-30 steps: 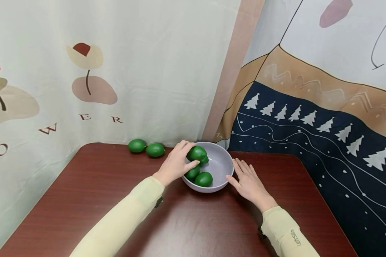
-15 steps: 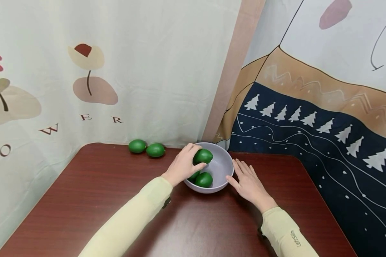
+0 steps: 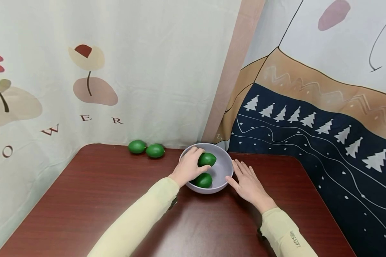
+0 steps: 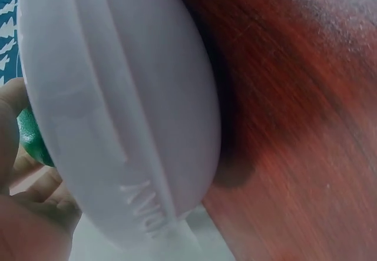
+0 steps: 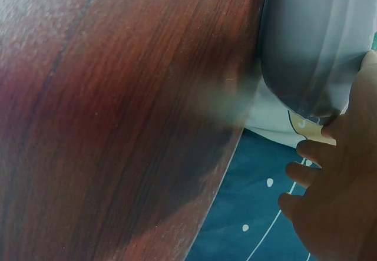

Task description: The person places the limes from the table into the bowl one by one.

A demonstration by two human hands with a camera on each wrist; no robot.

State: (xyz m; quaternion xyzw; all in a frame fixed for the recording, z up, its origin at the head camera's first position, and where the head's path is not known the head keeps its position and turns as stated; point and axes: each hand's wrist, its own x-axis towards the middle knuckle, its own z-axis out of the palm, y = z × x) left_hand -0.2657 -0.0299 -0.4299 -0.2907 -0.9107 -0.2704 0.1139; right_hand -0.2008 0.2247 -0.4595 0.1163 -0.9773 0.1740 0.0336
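The red-brown wooden table (image 3: 212,221) spreads wide on the near side of the round, pale purple bowl (image 3: 224,166), which sits close to the back edge. Inside the bowl's rim, the left hand (image 3: 189,166) holds a green lemon-shaped fruit (image 3: 208,159) between thumb and fingers. Another green fruit (image 3: 204,181) lies in the bowl, near that thumb. The right hand (image 3: 248,184), fingers straight, touches the bowl's right side. Two more green fruits (image 3: 137,146) lie by the back edge
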